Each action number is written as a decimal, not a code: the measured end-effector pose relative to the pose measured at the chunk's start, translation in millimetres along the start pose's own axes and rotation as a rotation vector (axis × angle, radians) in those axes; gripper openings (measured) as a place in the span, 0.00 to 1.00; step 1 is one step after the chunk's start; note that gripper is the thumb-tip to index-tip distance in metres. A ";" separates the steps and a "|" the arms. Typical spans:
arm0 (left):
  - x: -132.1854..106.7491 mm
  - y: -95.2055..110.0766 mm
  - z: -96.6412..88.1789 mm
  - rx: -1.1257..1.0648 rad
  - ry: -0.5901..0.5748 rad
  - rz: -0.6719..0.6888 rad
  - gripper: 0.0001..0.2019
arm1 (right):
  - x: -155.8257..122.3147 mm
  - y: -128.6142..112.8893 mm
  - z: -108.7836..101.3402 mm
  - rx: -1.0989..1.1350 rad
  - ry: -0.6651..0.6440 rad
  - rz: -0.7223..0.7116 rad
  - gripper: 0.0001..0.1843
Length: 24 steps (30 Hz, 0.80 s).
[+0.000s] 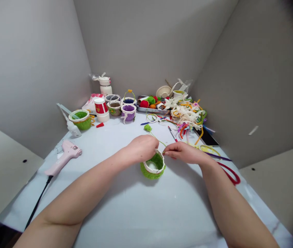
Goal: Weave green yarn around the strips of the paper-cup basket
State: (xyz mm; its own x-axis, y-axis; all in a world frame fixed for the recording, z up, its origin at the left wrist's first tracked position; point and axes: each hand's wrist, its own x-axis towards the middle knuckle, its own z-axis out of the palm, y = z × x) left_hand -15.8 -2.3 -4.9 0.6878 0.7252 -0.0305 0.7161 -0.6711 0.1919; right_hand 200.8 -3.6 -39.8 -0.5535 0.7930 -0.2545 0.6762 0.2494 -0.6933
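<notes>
Head camera looks forward and down (close in) over the table point(136, 213).

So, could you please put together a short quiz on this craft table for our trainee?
1. True or false: the pink glue gun lies to the left of the person's left hand.
2. What does the right hand pinch? A) a thin green strand B) scissors C) a spoon
3. Fill in: the small cup between the hands is wrapped in ____ yarn.
Key: 1 true; 2 A; 3 green.
</notes>
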 end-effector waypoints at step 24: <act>6.0 -5.4 12.4 -0.199 0.055 0.018 0.10 | -17.5 -50.9 4.3 -0.219 0.265 -0.100 0.13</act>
State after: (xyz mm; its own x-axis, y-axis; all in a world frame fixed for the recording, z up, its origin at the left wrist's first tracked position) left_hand -14.1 3.8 -18.2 0.6892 0.7241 0.0269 0.6622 -0.6445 0.3823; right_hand 174.0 -32.5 -2.9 -0.4961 0.8682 0.0107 0.7293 0.4233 -0.5375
